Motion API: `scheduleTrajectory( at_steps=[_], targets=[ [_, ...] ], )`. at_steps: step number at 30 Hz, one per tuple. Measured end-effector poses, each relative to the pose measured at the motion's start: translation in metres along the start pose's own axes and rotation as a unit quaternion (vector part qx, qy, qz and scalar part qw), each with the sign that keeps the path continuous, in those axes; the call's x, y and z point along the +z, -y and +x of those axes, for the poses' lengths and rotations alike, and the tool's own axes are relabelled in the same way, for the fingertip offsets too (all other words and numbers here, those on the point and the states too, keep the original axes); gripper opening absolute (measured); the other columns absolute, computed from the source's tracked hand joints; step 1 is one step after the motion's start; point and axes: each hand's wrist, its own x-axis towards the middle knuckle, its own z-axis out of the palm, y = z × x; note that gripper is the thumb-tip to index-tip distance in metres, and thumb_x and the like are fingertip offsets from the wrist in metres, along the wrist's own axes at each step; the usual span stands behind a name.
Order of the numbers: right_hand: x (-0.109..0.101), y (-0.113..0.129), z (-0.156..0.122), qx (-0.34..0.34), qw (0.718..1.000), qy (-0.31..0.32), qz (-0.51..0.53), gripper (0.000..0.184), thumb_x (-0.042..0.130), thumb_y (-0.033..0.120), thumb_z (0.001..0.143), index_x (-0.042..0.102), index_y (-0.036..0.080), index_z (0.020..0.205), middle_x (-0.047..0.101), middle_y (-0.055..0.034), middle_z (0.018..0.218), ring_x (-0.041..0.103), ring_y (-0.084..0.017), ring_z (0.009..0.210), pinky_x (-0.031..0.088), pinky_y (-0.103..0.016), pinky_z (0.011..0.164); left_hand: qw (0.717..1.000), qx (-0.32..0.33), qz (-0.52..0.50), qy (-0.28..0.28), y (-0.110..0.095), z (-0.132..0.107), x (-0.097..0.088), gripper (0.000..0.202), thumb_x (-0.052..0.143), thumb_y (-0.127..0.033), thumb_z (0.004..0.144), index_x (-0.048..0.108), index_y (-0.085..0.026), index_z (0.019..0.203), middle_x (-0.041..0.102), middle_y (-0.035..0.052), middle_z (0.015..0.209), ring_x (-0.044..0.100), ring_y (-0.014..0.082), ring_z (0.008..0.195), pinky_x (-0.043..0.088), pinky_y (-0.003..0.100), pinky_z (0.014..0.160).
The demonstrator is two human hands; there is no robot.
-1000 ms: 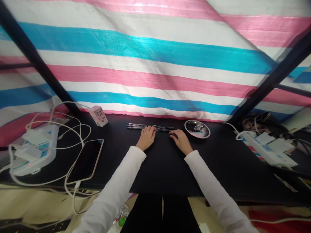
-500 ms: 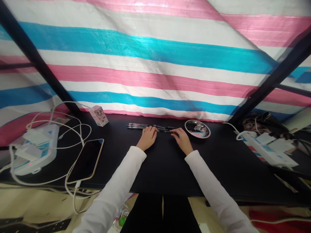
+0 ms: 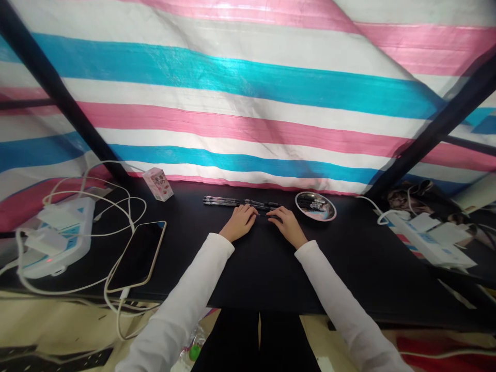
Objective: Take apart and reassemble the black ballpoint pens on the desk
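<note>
Several black pens [image 3: 222, 201] lie side by side in a row near the back of the black table [image 3: 263, 263]. My left hand [image 3: 239, 223] and my right hand [image 3: 285, 225] rest on the table just in front of them, fingertips nearly meeting. The fingers of both hands are drawn together on one black pen [image 3: 263, 211] at the right end of the row, one hand at each end of it. Both arms are in white sleeves.
A shiny round dish [image 3: 316, 215] holding small dark parts stands right of my right hand. A small pink box [image 3: 157, 184] is at the back left. A phone [image 3: 136, 255] on a white cable and a power strip [image 3: 58, 238] lie left; another power strip [image 3: 426, 235] lies right.
Both hands have slid toward each other along the pens. The left fingers moved right, the right fingers moved left, and the gap between them has closed.
</note>
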Motion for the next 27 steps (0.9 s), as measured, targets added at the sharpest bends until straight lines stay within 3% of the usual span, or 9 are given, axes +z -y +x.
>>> scheduleTrajectory(
  at_steps=[6, 11, 17, 27],
  targets=[
    [0.0029, 0.001, -0.0005, -0.012, 1.0, 0.012, -0.002, 0.017, 0.055, 0.027, 0.085, 0.065, 0.025, 0.098, 0.061, -0.0047, 0.091, 0.058, -0.02, 0.09, 0.042, -0.036, 0.081, 0.996, 0.053, -0.06, 0.026, -0.0027, 0.0012, -0.0008, 0.02, 0.037, -0.023, 0.092, 0.055, -0.021, 0.101, 0.056, 0.0043, 0.099, 0.05, 0.0177, 0.096, 0.039, 0.032, 0.091],
    [0.0025, 0.0012, -0.0002, -0.023, 0.999, 0.01, 0.028, 0.017, 0.057, 0.026, 0.084, 0.064, 0.024, 0.099, 0.064, -0.0044, 0.093, 0.059, -0.02, 0.092, 0.042, -0.036, 0.082, 0.994, 0.056, -0.087, 0.023, -0.0024, 0.0004, 0.0013, 0.021, 0.038, -0.024, 0.092, 0.056, -0.021, 0.104, 0.056, 0.0048, 0.1, 0.051, 0.0173, 0.1, 0.042, 0.031, 0.091],
    [0.0017, 0.0052, -0.0001, 0.025, 0.994, -0.008, 0.103, 0.021, 0.06, 0.03, 0.08, 0.061, 0.024, 0.1, 0.066, -0.0026, 0.093, 0.061, -0.018, 0.085, 0.045, -0.034, 0.081, 0.993, 0.075, -0.094, 0.0, 0.0022, 0.0, 0.003, 0.019, 0.042, -0.024, 0.092, 0.057, -0.021, 0.103, 0.057, 0.0039, 0.098, 0.052, 0.0163, 0.097, 0.043, 0.029, 0.088],
    [0.002, 0.0098, -0.001, 0.077, 0.985, 0.046, 0.145, 0.021, 0.041, 0.03, 0.091, 0.052, 0.021, 0.107, 0.058, 0.0016, 0.066, 0.059, -0.014, 0.066, 0.045, -0.029, 0.071, 0.991, 0.1, -0.09, -0.01, 0.0031, 0.0006, 0.0041, 0.017, 0.044, -0.022, 0.091, 0.058, -0.02, 0.101, 0.057, 0.0036, 0.096, 0.052, 0.0168, 0.093, 0.043, 0.031, 0.086]
  ],
)
